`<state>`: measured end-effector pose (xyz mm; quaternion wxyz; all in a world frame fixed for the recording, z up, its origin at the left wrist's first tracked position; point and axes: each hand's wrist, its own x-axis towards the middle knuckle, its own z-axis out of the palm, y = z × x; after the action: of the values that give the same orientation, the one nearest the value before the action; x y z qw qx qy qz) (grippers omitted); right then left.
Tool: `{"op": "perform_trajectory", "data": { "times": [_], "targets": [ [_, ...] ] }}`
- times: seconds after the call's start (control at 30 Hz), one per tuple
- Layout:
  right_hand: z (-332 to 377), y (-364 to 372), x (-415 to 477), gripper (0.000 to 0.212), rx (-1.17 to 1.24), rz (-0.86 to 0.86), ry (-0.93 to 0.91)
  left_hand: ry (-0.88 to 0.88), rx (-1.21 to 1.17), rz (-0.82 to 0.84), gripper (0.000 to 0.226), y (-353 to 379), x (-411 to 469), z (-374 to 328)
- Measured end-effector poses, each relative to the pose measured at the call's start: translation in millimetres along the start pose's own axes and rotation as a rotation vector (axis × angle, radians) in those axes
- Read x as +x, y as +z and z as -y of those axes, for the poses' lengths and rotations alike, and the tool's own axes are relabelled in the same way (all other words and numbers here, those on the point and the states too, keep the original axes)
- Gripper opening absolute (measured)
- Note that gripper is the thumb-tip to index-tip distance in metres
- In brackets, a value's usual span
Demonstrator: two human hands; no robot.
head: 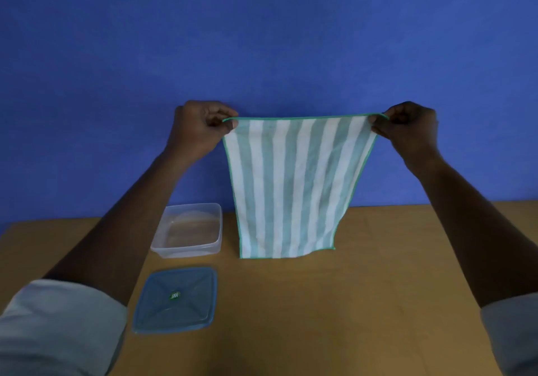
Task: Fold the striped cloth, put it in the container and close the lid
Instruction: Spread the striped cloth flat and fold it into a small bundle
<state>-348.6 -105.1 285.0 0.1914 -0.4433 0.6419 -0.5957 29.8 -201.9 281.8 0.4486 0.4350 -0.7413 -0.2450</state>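
The striped cloth (pixel 291 189), green and white with a green hem, hangs spread out flat in the air above the table. My left hand (pixel 198 128) pinches its top left corner and my right hand (pixel 407 127) pinches its top right corner. The cloth's bottom edge hangs just over the tabletop. A clear square container (pixel 189 230) stands open on the table, left of the cloth and under my left forearm. Its blue lid (pixel 177 300) lies flat in front of it, nearer to me.
The wooden table (pixel 349 303) runs across the lower half of the view, with its back edge against a blue wall (pixel 262 41). Light rolled-up sleeves show at both lower corners.
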Motion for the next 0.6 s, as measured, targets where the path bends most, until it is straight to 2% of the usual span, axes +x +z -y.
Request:
{"op": "perform_trajectory", "data": {
  "times": [0.33,0.6],
  "targets": [
    [20,-8,12,0.019,0.133,-0.051,-0.13,0.059,-0.207,-0.123,0.018,-14,19,-14],
    [4,-20,-26,0.014,0.117,0.016,-0.105,0.004,-0.236,-0.001,0.019,-13,-32,-1]
  ]
}}
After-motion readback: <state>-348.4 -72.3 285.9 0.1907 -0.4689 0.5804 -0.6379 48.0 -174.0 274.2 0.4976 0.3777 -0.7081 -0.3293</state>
